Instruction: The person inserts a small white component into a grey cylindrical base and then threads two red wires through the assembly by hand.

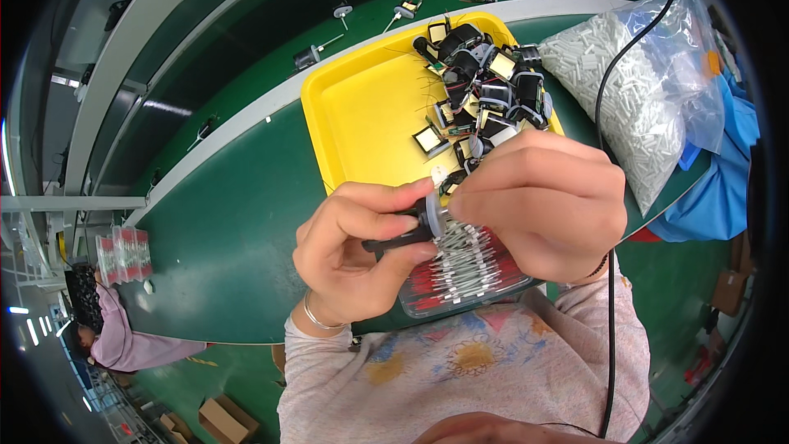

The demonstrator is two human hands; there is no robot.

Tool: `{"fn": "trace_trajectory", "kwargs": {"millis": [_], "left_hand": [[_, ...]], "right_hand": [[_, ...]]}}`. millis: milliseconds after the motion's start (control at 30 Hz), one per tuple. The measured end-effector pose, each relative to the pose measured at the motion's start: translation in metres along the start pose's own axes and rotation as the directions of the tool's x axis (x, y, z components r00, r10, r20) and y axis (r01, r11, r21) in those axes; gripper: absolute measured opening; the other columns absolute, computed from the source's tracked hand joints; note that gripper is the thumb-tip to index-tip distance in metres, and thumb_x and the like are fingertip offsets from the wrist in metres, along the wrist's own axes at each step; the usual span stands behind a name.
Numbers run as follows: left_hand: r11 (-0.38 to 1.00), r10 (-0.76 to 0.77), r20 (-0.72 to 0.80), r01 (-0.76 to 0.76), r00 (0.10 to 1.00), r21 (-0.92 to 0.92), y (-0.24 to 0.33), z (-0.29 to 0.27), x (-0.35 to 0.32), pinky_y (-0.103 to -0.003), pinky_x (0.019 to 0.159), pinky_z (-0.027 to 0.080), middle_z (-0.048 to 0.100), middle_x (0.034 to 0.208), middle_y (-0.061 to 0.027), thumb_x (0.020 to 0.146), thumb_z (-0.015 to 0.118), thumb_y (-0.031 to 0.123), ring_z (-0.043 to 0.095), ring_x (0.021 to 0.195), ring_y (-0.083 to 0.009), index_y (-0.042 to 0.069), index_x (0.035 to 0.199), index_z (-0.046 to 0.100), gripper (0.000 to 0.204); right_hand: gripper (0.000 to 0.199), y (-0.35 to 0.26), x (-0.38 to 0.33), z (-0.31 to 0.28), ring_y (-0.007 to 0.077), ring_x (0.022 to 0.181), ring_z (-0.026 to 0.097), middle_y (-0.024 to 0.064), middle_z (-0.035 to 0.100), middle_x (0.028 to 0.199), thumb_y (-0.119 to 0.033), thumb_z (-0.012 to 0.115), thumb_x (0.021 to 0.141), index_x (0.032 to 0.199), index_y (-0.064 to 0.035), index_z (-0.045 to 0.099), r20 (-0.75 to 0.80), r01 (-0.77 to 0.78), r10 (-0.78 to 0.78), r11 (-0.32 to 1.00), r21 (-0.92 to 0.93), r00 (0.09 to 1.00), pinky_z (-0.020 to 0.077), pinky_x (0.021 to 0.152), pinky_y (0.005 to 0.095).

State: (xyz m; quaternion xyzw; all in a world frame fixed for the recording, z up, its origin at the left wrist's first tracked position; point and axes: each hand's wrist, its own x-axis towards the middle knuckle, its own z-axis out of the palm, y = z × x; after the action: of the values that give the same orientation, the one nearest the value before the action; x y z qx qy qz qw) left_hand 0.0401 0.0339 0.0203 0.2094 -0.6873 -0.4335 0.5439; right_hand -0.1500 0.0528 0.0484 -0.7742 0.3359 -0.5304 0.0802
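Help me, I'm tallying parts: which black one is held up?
The black part in the left hand, its grey disc facing the right hand; the others in view lie in the yellow tray or beyond it.

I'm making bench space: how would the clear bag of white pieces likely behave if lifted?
The bag would probably sag floppily, since it looks thin and creased. The white pieces look small and loose, so they'd likely shift and slump.
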Motion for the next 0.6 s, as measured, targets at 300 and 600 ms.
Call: {"fn": "trace_trajectory", "kwargs": {"millis": [300,600], "left_hand": [[0.994,0.002,-0.028,0.001,1.000,0.113,0.002,-0.001,0.003,-0.031,0.079,0.050,0.064,0.096,-0.0218,0.063,0.074,-0.008,0.065,0.090,-0.0252,-0.002,0.081,0.054,0.028],[0.987,0.044,-0.069,-0.033,0.997,0.159,0.001,0.001,0.001,-0.030,0.079,0.050,0.064,0.095,-0.0204,0.063,0.074,-0.008,0.064,0.089,-0.0245,-0.002,0.080,0.054,0.027]], "right_hand": [[0.024,0.003,-0.003,0.010,0.0207,0.060,0.060,0.0108,0.062,0.070,0.006,0.062,0.048,0.071,0.0026,0.066,-0.052,0.002,-0.001,1.000,0.009,0.999,0.0478,0.052,0.0279],[0.022,0.002,-0.004,0.021,0.0191,0.058,0.056,0.0045,0.060,0.070,0.002,0.063,0.052,0.074,-0.0003,0.064,-0.133,0.092,-0.108,0.988,-0.122,0.985,0.0449,0.049,0.0267]]}}
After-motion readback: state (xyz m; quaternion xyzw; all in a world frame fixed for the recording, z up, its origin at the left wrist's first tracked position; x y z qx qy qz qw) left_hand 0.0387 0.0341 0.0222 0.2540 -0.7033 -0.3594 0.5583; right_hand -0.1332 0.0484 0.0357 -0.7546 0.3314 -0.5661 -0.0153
